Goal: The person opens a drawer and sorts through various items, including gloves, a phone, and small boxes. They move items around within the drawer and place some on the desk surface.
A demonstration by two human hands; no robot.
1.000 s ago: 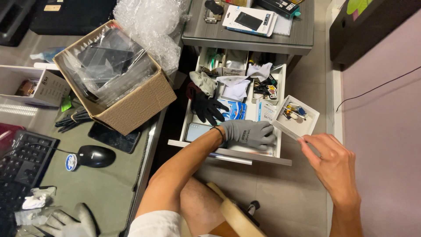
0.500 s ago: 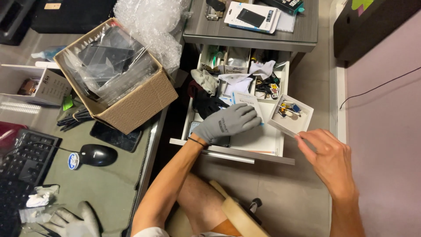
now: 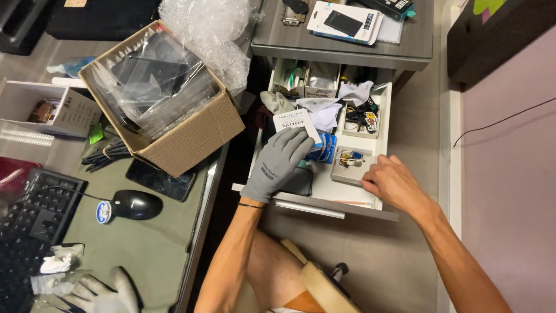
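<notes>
Gloved left hand gripping white box, bare right hand touching tray

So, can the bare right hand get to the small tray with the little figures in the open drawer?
Probably yes. The right hand rests at the drawer front edge, right beside the small tray, and nothing lies over it. The gloved left hand is further left, on a white box.

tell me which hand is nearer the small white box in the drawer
Left. The gloved left hand has its fingers on the small white box; the bare right hand rests at the drawer's front right corner, apart from it.
</notes>
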